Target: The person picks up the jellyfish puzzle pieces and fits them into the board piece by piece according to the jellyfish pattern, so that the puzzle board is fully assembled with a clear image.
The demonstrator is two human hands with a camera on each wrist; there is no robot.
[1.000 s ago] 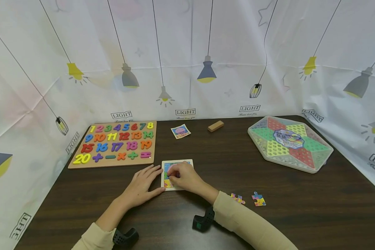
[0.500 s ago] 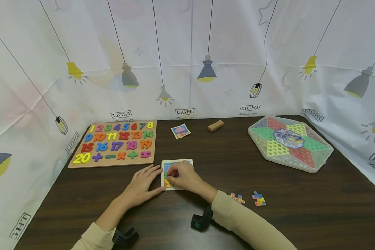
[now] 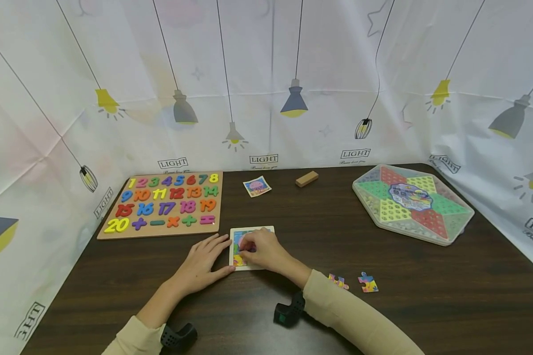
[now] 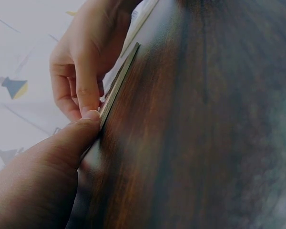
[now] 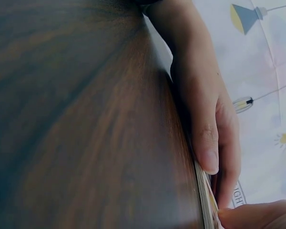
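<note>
A small jigsaw puzzle in a pale frame [image 3: 251, 229] lies on the dark table, its picture partly hidden by my right hand [image 3: 266, 250]. The fingers of that hand are bent over the puzzle, thumb and fingertips together, pinching a puzzle piece that is mostly covered. My left hand [image 3: 200, 264] rests along the frame's left side with its fingers fairly straight, the thumb touching the lower left corner. In the left wrist view, the left thumb [image 4: 78, 136] meets the edge of the frame [image 4: 117, 90]. Two loose puzzle pieces, one pink and yellow [image 3: 339, 281], one blue and yellow [image 3: 368, 283], lie to the right.
A wooden number board [image 3: 160, 230] lies at the back left. Behind the puzzle are a small picture card [image 3: 257, 186] and a wooden block [image 3: 307, 179]. A hexagonal game board [image 3: 413, 204] lies at the right, before the printed curtain [image 3: 328, 123].
My right hand shifts only very slightly over the puzzle, its fingertips staying at the same spot. The left hand and the loose pieces keep their places.
</note>
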